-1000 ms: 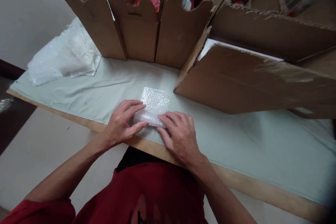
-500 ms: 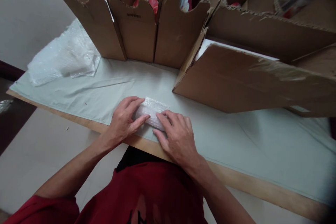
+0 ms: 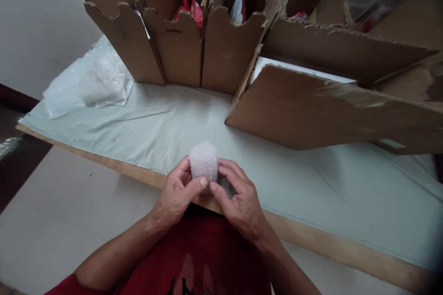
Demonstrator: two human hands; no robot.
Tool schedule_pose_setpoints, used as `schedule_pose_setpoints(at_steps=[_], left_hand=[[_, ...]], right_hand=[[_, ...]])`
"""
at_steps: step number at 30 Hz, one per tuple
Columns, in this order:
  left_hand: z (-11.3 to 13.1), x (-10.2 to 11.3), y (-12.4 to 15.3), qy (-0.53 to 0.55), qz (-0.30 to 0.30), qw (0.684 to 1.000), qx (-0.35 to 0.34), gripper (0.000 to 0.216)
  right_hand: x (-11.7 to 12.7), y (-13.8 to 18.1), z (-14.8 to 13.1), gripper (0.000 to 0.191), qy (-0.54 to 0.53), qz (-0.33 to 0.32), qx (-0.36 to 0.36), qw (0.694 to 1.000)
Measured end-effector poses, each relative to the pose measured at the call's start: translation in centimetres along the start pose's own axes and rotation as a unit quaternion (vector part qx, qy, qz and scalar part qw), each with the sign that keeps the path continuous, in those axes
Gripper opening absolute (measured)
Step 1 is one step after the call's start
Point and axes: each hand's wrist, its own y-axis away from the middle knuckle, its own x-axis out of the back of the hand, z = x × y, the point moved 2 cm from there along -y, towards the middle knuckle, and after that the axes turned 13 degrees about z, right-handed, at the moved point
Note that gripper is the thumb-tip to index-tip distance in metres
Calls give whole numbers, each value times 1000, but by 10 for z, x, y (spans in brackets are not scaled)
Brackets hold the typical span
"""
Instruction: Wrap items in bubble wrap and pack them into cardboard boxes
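Left hand (image 3: 175, 193) and right hand (image 3: 240, 198) both clamped on the bubble-wrapped roll (image 3: 204, 163), upright at the worktop's (image 3: 304, 184) near edge! Thumbs in front, fingers flanking, probably so the wrap can't spring loose; bubble-wrap sheets (image 3: 86, 83) lie along the left edge.

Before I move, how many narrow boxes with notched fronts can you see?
3: the left box, by the wrap pile; the middle box; and the right box, next to the wide box. Others may be hidden behind them.
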Motion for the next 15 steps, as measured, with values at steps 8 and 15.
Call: schedule_pose_setpoints(at_steps=[8,15], left_hand=[[20,-21,8,-188,-169,964,-79,41],[13,-46,8,-232,-250,938,-65,37]], right_hand=[[59,-7,-1,71,-70,-130,-70,987],[91,-9,-13,21,4,-155,-23,988]])
